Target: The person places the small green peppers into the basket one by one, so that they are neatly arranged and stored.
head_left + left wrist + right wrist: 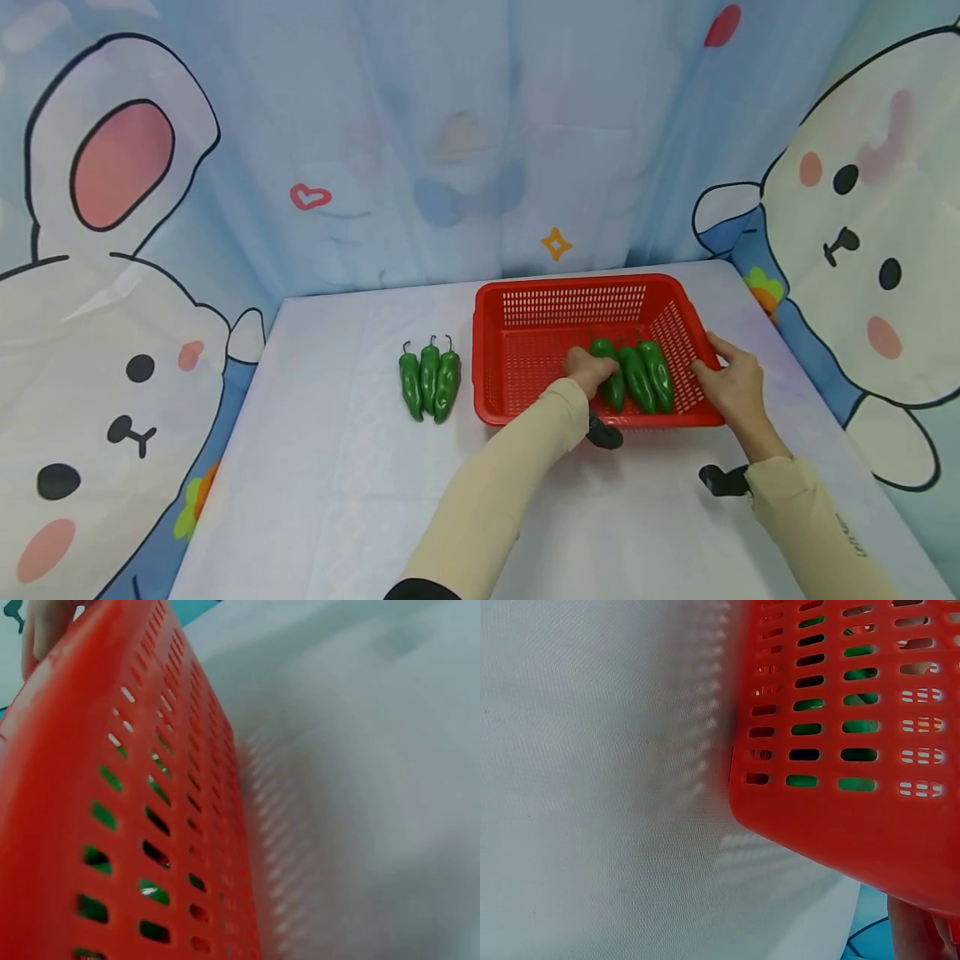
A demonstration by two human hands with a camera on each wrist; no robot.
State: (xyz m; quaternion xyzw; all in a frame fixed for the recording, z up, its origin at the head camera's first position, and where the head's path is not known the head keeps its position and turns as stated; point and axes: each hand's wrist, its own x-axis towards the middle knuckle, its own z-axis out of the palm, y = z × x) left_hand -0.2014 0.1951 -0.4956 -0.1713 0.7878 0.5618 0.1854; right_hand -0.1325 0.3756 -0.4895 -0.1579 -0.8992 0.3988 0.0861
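Inside a red plastic basket (540,354) on the table, several green peppers lie toward the right end. My left hand (590,369) reaches over the front rim and grips the leftmost of these, a green pepper (613,392); its fingertips are partly hidden. Two more peppers (647,377) lie beside it. At the basket's right end, my right hand (735,387) holds the rim between thumb and fingers. Both wrist views mostly show the slotted outer wall (172,825) of the basket, with green peppers glimpsed through the holes.
Left of the basket, three green peppers (430,382) lie side by side, stems away from me. A white cloth (337,483) covers the table. Behind it hangs a blue curtain (450,125) printed with cartoon figures.
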